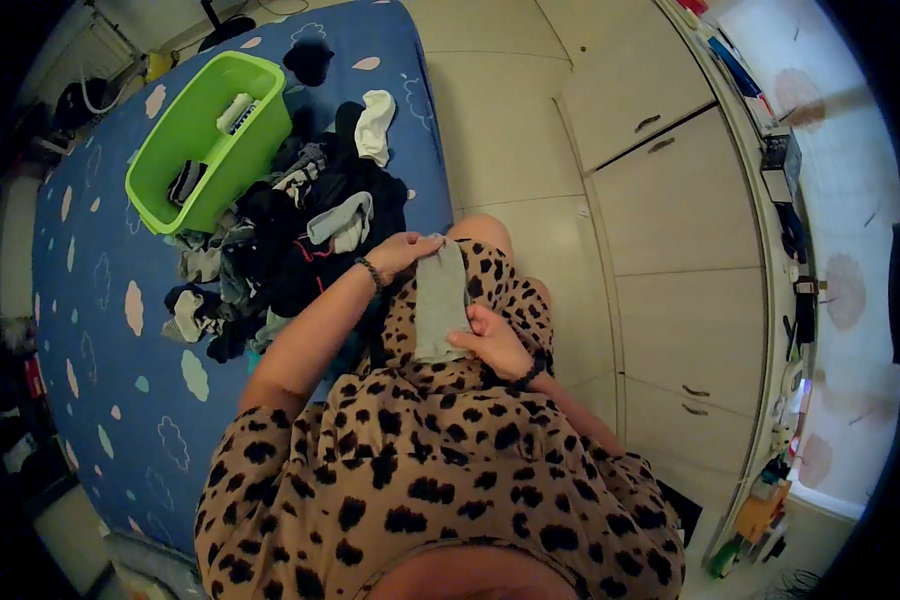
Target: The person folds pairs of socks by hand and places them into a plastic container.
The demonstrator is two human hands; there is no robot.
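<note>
1. Right hand: thumb and forefinger pinch the sock's near right side; the remaining fingertips are hidden.
2. Grey sock: stretched flat over the lap, near the right edge of the bed; underside concealed.
3. Left hand: thumb and fingers pinch the sock's far end.
4. Clothing pile: beside the bed's right edge; dark pieces merge indistinguishably.
5. Green basket: towards the far edge, interior partly obscured.
6. Black item: near the far edge, blurred.
</note>
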